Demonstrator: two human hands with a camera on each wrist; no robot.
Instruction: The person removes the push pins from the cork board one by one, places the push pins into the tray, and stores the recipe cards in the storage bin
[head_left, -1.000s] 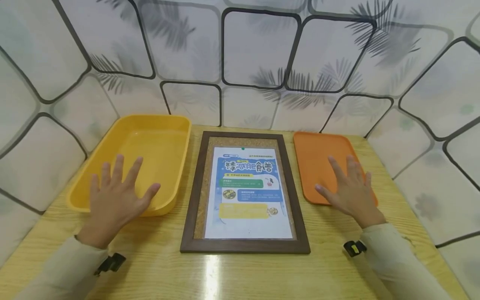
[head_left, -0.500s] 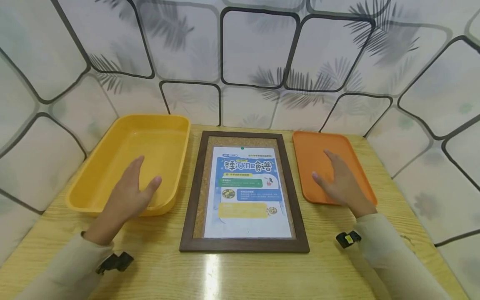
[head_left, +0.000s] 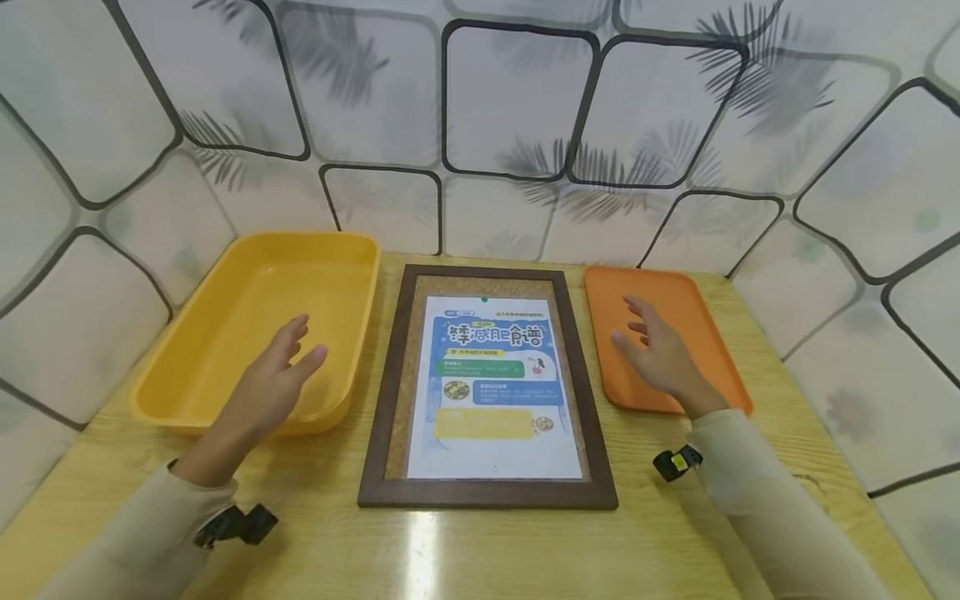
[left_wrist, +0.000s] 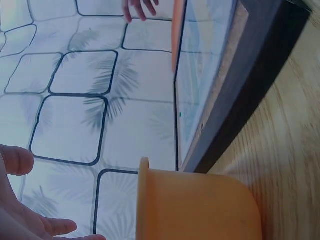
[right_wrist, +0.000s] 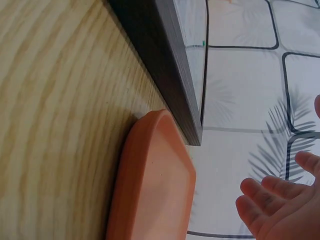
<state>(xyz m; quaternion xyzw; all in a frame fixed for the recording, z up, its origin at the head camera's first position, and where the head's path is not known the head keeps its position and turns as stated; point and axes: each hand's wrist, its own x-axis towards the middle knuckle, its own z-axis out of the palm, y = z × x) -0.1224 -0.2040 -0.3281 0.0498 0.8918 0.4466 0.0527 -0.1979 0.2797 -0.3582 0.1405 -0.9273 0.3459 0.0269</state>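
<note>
My left hand (head_left: pixel 266 387) hovers over the near right part of a deep yellow plastic tub (head_left: pixel 300 258), thumb apart from the fingers and nothing held. My right hand (head_left: pixel 656 350) is above a shallow orange tray (head_left: pixel 675 292), also holding nothing, its palm turned inward. Between the two lies a dark-brown wooden frame (head_left: pixel 487 493) with a cork backing. A printed blue and white poster (head_left: pixel 495 454) is fixed in it by a green pin. In the left wrist view the tub's wall (left_wrist: pixel 200 205) stands below the frame; the right wrist view shows the tray's rim (right_wrist: pixel 132 175).
Everything stands on a light wood-grain table (head_left: pixel 495 554). A patterned wall (head_left: pixel 517 100) with leaf prints rises behind it and along both sides. Each wrist wears a small black camera (head_left: pixel 236 525) on a strap.
Both hands have turned from palms down with spread fingers to palms facing inward. The right hand has shifted a little left. Tub, frame and tray stay in place.
</note>
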